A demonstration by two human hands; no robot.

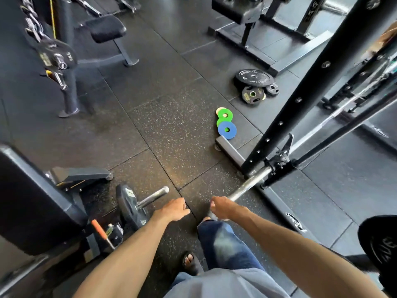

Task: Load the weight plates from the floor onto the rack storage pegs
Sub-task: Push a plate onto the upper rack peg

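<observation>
Weight plates lie on the rubber floor ahead: a large black plate stacked at the far right with two small black plates against it. Closer lie two green discs and a blue disc. My right hand grips the end of a chrome barbell sleeve that sticks out from the black rack upright. My left hand hangs beside it with loosely curled fingers, holding nothing. A black plate sits on a chrome peg at lower left.
A padded bench fills the lower left, with an orange-handled tool beside it. More benches stand at the back. A plate tree with a loaded plate is at the upper left. Another black plate shows at the right edge.
</observation>
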